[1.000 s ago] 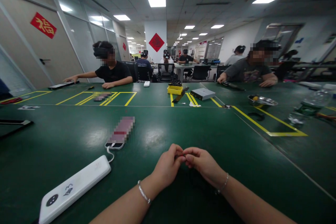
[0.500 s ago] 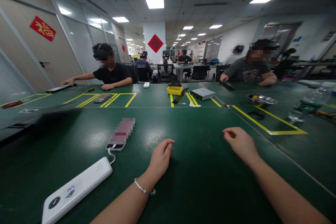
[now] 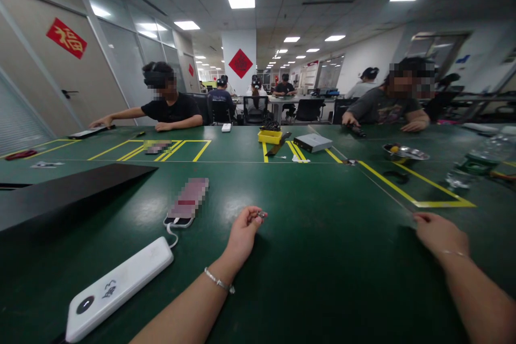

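Note:
My left hand (image 3: 242, 234) is over the middle of the green table (image 3: 322, 263), its fingers closed in a pinch. A small silvery metal piece (image 3: 261, 214) shows at its fingertips; its kind is too small to make out. Farther right, my right hand (image 3: 442, 234) is low over the tabletop by the thin seam, thumb and fingers pressed together. Whatever they hold, if anything, is hidden. Left of my left hand lies a phone (image 3: 189, 199), joined by a short white cable to a white power bank (image 3: 121, 287).
A dark flat panel (image 3: 76, 188) slants up at the left. Farther back are a yellow tray (image 3: 270, 136), a grey box (image 3: 313, 142) and a metal bowl (image 3: 405, 153). A plastic bottle (image 3: 479, 161) lies at the right. Two people sit across the table.
My right hand has moved right and slightly nearer. My left hand has turned a little, showing the small metal piece more clearly. The dark panel at the left now reaches farther into view.

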The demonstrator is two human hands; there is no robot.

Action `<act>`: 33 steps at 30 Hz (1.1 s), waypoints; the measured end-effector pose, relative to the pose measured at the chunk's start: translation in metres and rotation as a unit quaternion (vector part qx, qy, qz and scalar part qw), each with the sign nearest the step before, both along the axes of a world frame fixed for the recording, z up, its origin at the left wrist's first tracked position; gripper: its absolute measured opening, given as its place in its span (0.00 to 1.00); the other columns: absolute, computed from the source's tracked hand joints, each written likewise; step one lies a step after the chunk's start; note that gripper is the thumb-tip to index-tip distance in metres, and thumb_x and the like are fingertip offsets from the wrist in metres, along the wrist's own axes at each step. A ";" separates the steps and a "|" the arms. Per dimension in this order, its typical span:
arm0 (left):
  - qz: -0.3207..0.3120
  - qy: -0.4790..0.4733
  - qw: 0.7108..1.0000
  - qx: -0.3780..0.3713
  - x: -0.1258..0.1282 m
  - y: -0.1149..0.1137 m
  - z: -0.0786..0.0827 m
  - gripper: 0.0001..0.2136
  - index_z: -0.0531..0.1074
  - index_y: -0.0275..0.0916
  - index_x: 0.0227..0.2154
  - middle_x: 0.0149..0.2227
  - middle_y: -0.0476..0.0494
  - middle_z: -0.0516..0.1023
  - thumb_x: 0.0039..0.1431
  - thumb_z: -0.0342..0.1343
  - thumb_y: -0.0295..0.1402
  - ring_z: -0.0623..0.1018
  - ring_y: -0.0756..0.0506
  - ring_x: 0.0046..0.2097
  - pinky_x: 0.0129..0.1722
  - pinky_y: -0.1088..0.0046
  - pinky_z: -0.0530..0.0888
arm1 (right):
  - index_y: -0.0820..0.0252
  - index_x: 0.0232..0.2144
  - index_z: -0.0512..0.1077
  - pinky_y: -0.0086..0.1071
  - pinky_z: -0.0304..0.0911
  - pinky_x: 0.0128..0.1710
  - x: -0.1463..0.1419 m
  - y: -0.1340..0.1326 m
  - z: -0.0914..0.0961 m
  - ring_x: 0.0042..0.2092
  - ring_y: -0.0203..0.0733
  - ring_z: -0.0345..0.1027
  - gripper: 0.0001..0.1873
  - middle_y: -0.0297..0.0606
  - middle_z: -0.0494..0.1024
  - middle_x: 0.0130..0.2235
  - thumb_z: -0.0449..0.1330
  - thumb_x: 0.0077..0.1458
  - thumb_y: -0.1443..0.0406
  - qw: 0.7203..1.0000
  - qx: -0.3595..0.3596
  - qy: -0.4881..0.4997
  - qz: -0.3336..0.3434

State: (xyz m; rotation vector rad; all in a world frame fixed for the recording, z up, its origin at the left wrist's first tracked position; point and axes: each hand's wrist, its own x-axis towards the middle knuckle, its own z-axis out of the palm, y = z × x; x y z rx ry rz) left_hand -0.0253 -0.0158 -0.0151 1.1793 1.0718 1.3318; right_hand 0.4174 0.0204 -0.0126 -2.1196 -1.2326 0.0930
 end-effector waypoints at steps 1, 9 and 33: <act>-0.005 0.006 1.000 0.005 0.000 0.000 0.001 0.06 0.65 0.37 0.33 0.34 0.45 0.73 0.49 0.50 0.27 0.71 0.49 0.36 0.37 0.73 0.66 | 0.56 0.19 0.69 0.40 0.49 0.26 -0.023 0.003 0.006 0.27 0.44 0.60 0.06 0.47 0.68 0.25 0.53 0.43 0.64 0.999 -0.014 0.029 0.006; -0.040 0.071 0.996 0.027 -0.001 0.000 -0.001 0.07 0.68 0.37 0.33 0.31 0.47 0.72 0.49 0.51 0.28 0.71 0.49 0.34 0.36 0.73 0.66 | 0.60 0.26 0.66 0.25 0.49 0.21 -0.220 -0.017 0.019 0.20 0.28 0.51 0.14 0.28 0.60 0.19 0.51 0.49 0.55 0.807 -0.054 0.470 0.355; 0.032 0.352 0.904 0.240 0.010 -0.020 0.007 0.08 0.68 0.40 0.33 0.32 0.48 0.70 0.48 0.53 0.24 0.69 0.49 0.34 0.34 0.71 0.67 | 0.61 0.31 0.65 0.28 0.60 0.33 -0.281 -0.043 0.002 0.29 0.31 0.67 0.14 0.36 0.74 0.32 0.61 0.43 0.61 0.624 -0.070 0.718 0.302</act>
